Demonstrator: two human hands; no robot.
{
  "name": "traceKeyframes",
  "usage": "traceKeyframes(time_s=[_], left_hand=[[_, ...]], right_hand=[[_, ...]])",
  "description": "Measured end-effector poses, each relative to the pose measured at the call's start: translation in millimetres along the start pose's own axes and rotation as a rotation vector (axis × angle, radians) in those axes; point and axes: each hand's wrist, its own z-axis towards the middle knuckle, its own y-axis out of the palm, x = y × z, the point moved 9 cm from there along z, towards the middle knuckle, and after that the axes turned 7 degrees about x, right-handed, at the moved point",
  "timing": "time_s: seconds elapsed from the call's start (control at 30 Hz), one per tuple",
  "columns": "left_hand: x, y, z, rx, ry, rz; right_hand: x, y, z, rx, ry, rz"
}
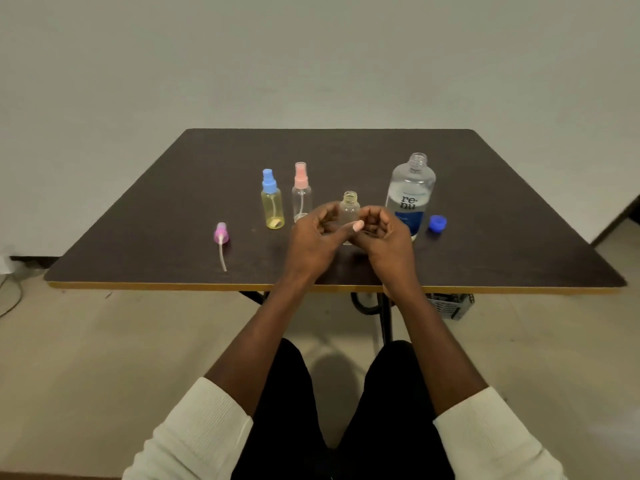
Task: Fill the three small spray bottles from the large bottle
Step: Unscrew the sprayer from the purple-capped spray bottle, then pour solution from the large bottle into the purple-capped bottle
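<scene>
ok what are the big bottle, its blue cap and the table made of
Big bottle: clear glossy plastic by the look; liquid shows through it, neck threaded.
Blue cap: opaque plastic, seemingly moulded, slight sheen.
Table: probably laminated board; dark matte top with a pale yellowish edge band.

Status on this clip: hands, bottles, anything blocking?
Both hands, left and right, around uncapped small bottle; grip partly hidden. Large bottle open, blue cap beside it. Purple sprayer lying off to the left. Nothing blocking.
</scene>
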Motion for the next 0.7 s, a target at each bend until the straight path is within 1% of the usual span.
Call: traceKeyframes(time_s=[0.07,0.13,0.17,0.2,0.3,0.33,0.37,0.4,0.47,0.5,0.57,0.7], left_hand=[[3.7,12.1,0.0,-0.033,0.037,-0.046],[5.2,18.6,2.2,0.001,0.031,-0.102],[3.8,20.4,4.0,0.032,0.013,-0.126],[1.0,22.5,5.7,0.062,-0.012,-0.143],[-7.6,29.0,9.3,0.101,-0.058,-0.151],[-9.8,30.7,9.5,0.1,-0.06,-0.141],[-11.8,32.4,9.3,0.097,-0.062,-0.133],[-13.3,32.9,9.2,0.096,-0.065,-0.125],[-16.2,33.4,9.9,0.092,-0.068,-0.107],[-17.6,33.2,10.3,0.092,-0.071,-0.1],[-21.0,32.0,10.7,0.094,-0.087,-0.101],[-25.2,30.7,10.5,0.097,-0.101,-0.096]], right_hand=[[-4.9,-9.8,0.7,0.003,-0.022,-0.023],[-8.1,-18.7,1.2,0.001,-0.036,-0.091],[-11.6,-25.3,1.2,0.032,-0.065,-0.137],[-18.1,-35.4,1.4,0.103,-0.126,-0.182],[-44.8,-71.4,-4.8,0.415,-0.357,-0.264],[-50.3,-78.9,-5.3,0.478,-0.39,-0.273],[-50.8,-83.9,-1.6,0.501,-0.382,-0.285],[-47.6,-85.5,5.5,0.488,-0.33,-0.302],[-35.1,-81.7,21.2,0.394,-0.175,-0.331],[-30.8,-79.0,26.5,0.353,-0.141,-0.327],[-29.7,-75.2,32.7,0.317,-0.147,-0.293],[-31.7,-71.0,40.0,0.314,-0.153,-0.271]])
